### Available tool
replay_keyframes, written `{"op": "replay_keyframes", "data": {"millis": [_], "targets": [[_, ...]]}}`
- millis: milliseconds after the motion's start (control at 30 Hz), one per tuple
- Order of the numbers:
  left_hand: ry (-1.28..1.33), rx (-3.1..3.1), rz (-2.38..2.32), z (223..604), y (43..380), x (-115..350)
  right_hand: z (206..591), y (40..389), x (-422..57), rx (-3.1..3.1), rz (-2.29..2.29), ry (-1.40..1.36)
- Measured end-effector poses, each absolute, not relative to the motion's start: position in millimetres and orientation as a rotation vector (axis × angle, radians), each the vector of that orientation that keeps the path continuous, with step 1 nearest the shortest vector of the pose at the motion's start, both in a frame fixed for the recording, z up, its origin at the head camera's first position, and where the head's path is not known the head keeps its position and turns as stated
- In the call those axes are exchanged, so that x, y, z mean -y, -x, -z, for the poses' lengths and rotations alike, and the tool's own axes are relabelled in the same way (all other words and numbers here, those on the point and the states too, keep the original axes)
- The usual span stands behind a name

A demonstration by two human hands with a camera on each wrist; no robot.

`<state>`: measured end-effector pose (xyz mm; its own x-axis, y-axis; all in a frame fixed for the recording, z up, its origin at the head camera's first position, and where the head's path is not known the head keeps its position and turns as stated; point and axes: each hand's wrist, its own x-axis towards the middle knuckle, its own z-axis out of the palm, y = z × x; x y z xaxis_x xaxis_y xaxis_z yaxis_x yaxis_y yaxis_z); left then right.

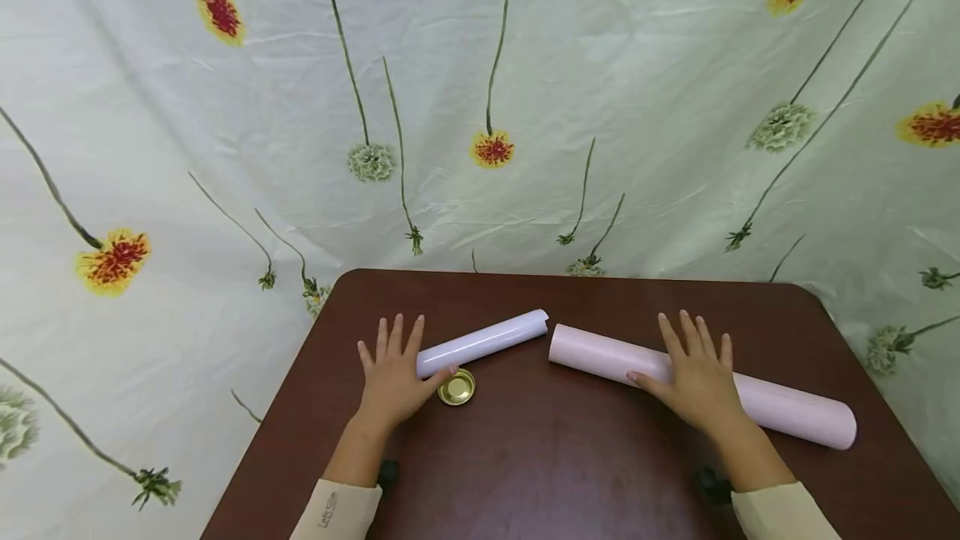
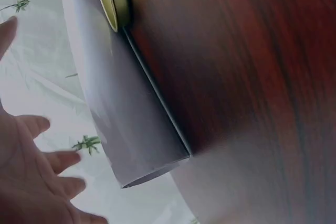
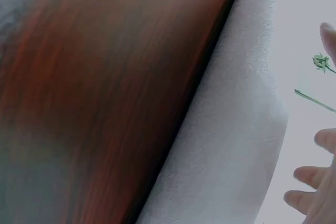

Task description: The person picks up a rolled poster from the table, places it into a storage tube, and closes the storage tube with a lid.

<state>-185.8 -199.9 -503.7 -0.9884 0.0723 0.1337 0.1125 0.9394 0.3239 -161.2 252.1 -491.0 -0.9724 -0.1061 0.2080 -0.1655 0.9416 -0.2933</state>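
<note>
My left hand point(image 1: 392, 380) is spread with straight fingers beside the left end of a glossy white rolled sheet point(image 1: 487, 339). Its thumb tip lies near a small round gold lid point(image 1: 457, 387), which sits against the roll's near side. In the left wrist view, a gap shows between the fingers and the white roll point(image 2: 123, 108). My right hand point(image 1: 699, 386), fingers spread, is over the middle of a thicker pale pink roll point(image 1: 798, 409) and hides part of it. In the right wrist view, the fingers stand apart from that textured roll point(image 3: 226, 108).
A dark brown wooden table point(image 1: 555, 457) with rounded far corners bears everything. Behind and beside it hangs a white cloth point(image 1: 660, 107) printed with flowers. The inner ends of the two rolls lie close together near the table's middle.
</note>
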Motion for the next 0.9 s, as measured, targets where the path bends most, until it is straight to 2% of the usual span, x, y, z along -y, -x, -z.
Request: {"op": "replay_keyframes", "data": {"millis": [900], "targets": [[0.135, 2.980, 0.602, 513.1, 184.1, 207.5, 506.3, 161.3, -261.6, 2.994, -0.493, -0.348]]}}
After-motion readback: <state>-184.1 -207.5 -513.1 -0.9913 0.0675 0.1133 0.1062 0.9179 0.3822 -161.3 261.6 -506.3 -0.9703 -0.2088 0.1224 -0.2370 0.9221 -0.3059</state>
